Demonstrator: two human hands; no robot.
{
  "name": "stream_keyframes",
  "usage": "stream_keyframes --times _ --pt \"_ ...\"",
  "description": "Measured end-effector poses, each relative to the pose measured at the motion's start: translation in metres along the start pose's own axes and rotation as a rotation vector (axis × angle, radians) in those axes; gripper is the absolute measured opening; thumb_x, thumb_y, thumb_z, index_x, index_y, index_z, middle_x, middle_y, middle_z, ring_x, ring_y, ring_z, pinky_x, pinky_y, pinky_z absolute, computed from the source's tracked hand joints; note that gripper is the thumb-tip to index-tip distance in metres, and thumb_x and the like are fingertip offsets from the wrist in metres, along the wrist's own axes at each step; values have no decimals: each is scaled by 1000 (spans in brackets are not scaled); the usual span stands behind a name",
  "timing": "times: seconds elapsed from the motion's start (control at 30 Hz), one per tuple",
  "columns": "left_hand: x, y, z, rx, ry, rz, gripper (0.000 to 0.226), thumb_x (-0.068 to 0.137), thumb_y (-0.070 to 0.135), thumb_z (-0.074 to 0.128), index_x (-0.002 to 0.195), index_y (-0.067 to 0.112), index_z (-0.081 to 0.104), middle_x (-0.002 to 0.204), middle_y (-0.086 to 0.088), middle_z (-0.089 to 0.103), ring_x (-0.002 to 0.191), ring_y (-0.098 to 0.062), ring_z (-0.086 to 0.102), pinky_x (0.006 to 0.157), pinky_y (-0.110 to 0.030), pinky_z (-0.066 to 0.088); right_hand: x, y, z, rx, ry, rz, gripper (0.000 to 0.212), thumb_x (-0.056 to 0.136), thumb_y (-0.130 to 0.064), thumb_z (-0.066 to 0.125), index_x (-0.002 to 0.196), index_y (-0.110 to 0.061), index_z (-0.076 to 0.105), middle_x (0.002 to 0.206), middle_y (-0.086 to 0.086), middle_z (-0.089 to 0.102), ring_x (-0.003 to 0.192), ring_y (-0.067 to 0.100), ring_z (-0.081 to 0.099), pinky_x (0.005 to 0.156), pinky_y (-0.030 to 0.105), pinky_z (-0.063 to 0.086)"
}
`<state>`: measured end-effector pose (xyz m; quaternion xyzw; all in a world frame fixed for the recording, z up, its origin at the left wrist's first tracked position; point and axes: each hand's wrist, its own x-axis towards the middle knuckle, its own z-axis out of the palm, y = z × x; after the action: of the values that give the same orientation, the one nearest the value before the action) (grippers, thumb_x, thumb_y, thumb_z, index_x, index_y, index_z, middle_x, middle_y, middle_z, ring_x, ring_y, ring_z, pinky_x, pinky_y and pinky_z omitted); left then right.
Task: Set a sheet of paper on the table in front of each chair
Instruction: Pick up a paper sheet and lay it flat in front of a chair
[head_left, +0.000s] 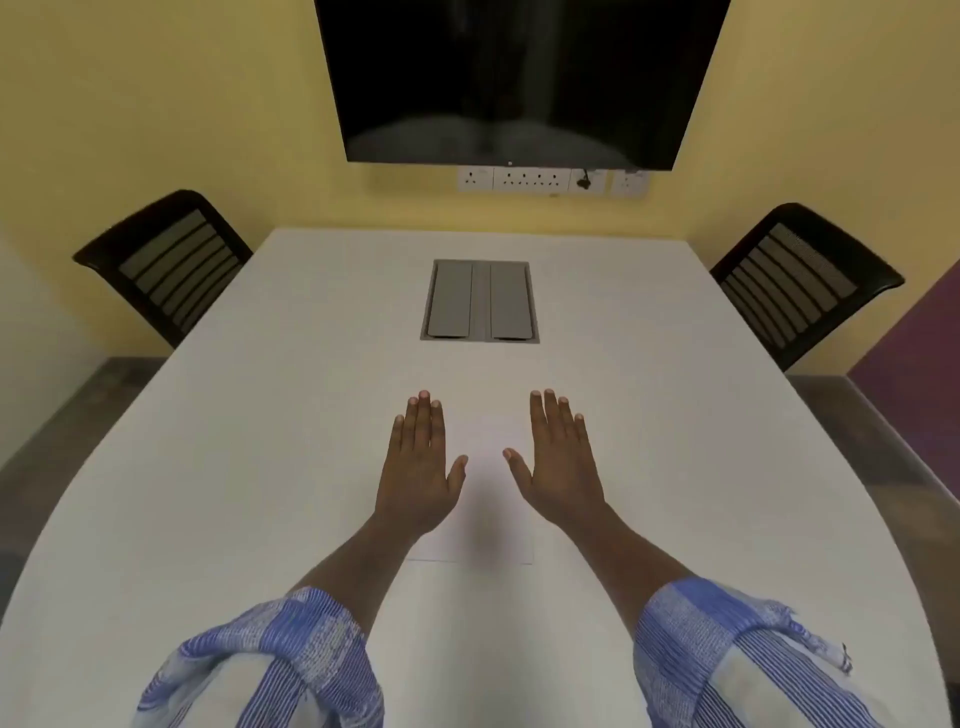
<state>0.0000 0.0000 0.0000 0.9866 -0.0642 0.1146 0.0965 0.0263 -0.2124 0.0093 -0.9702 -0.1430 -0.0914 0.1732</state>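
Sheet of paper (485, 512) barely reads, white on the white table (675, 467), only its near edge clear, side edges hidden under both hands. Left hand (418, 465) and right hand (561, 462) flat, fingers together, thumbs out. Chairs at ten (169, 262) and two (802, 280).

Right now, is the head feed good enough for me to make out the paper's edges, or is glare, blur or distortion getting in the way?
Head view: soft and slightly blurred. The white sheet of paper barely contrasts with the white table; only its near edge shows as a faint line. Wide-angle bowing curves the table's sides. The dark screen shows dim reflections but no harsh glare. Faint shadows under the left hand and right hand.
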Motion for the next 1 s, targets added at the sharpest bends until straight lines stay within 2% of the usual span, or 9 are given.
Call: stream_keyframes --times 0.27,0.4,0.5,0.6,0.67,0.87,1.0 --pt "-46 -10 62 -39 -180 -123 80 102 46 39 159 -1 9 168 -23 4 156 -38 8 126 -49 15 -45 15 66 24 -141 93 82 100 -54 40 161 -10 7 168 15 6 156 32 9 126 45 11" --pt "-64 -4 87 -144 -334 -345 82 103 48 40 159 0 6 167 -26 9 154 -39 18 124 -46 22 -70 22 98 60 -282 175 82 100 -56 41 161 -12 9 169 13 0 155 30 13 124 40 22" --pt "-67 0 96 -214 -399 -574 81 102 49 43 158 -2 13 160 -26 27 146 -37 32 116 -42 33 -81 25 118 59 -418 231 80 99 -58 39 161 -14 12 170 9 -2 155 28 13 120 39 26" --pt "-63 -2 100 -352 -371 -778 69 100 42 53 146 -5 34 140 -25 45 131 -39 44 107 -44 39 -91 27 130 27 -506 219 76 100 -57 39 158 -11 22 169 11 8 153 27 17 118 38 29" --pt "-60 -6 103 -416 -324 -856 57 98 36 58 135 -5 45 131 -26 50 126 -42 48 107 -44 37 -94 27 135 12 -526 203 71 99 -56 41 153 -11 31 167 11 16 151 27 21 115 38 33" --pt "-43 -18 110 -635 -252 -1120 55 91 30 67 135 1 53 135 -23 55 128 -40 52 106 -41 41 -91 29 139 -8 -496 196 61 96 -55 46 140 -13 45 160 11 30 141 29 33 102 39 45" --pt "-37 -28 113 -702 -205 -1183 43 85 28 74 118 1 65 125 -16 67 120 -34 61 97 -34 46 -89 31 139 -1 -494 192 58 95 -54 47 137 -13 47 158 9 31 138 28 35 99 38 46"
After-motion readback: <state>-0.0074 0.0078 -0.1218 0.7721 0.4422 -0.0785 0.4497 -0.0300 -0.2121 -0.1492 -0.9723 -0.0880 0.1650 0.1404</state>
